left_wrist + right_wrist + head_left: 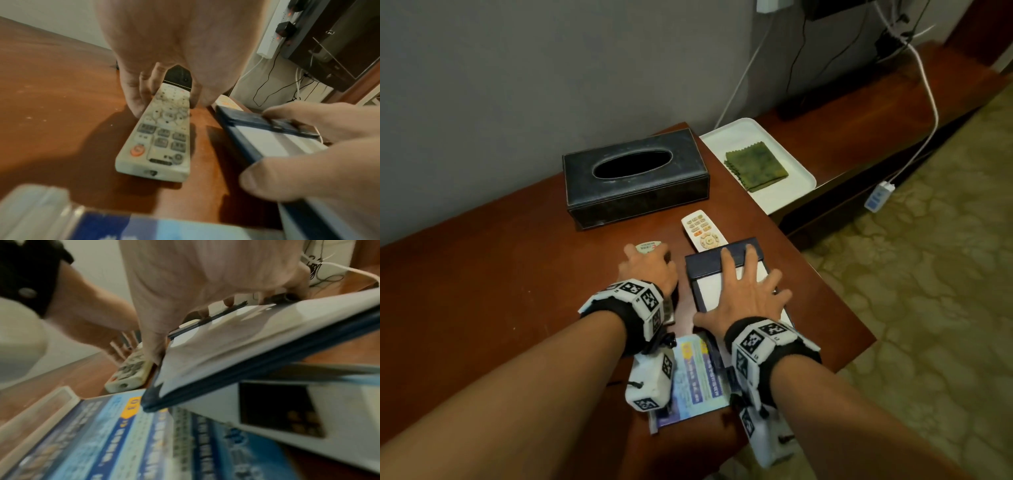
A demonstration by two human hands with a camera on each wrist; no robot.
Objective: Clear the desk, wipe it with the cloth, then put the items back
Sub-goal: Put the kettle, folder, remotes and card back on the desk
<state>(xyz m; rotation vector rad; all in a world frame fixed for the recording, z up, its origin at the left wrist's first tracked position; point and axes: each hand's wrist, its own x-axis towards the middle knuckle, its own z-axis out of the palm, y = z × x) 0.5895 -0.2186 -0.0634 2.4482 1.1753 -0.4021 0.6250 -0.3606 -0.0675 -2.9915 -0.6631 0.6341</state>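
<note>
On the brown desk [517,274] my left hand [650,270] grips a white remote [162,134]; its fingers [133,97] curl round the far end. I cannot tell whether that remote is off the wood. To its right my right hand [746,291] lies spread on a dark blue notepad holder [709,263], fingers straight and the thumb at its left edge. That holder [257,340] overlaps a blue brochure stand [695,370] near the front edge. A second white remote [702,231] lies just beyond the holder. A folded green cloth [756,164] sits in a white tray [784,195].
A black tissue box [635,178] stands at the back of the desk by the grey wall. The tray sits at the desk's back right corner, beside a lower wooden ledge [859,120] with cables [924,89] and a hanging switch. Patterned floor lies to the right.
</note>
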